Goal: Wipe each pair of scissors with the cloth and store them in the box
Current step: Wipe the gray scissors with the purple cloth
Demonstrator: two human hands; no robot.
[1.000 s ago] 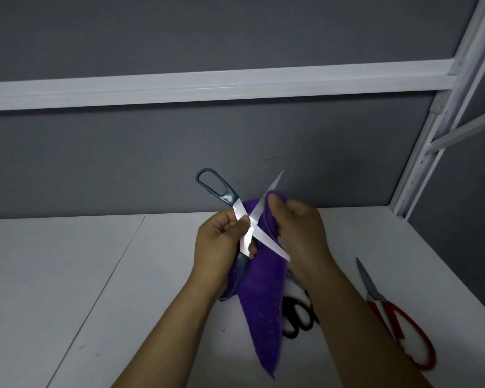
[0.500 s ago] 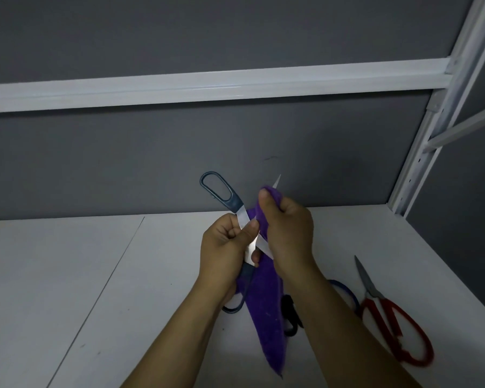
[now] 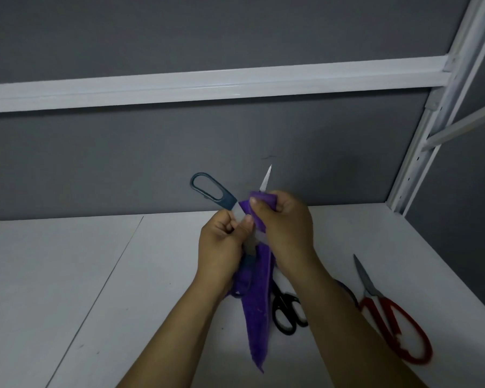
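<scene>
Above the table (image 3: 67, 275), the blue scissors (image 3: 230, 203) are gripped at the pivot by the left hand (image 3: 221, 247). One blade is pinched through the cloth (image 3: 256, 317) by the right hand (image 3: 286, 228). On the table: black scissors (image 3: 281, 297), red scissors (image 3: 373, 294).

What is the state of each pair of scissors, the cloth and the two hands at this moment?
Blue-grey scissors, held in the air, blades spread open.
Purple cloth, folded round one blade, rest hanging down.
Left hand, gripping the scissors near the pivot.
Right hand, pinching the cloth on the blade.
Black scissors, lying on the table, partly hidden.
Red scissors, lying on the table, blades closed.
</scene>
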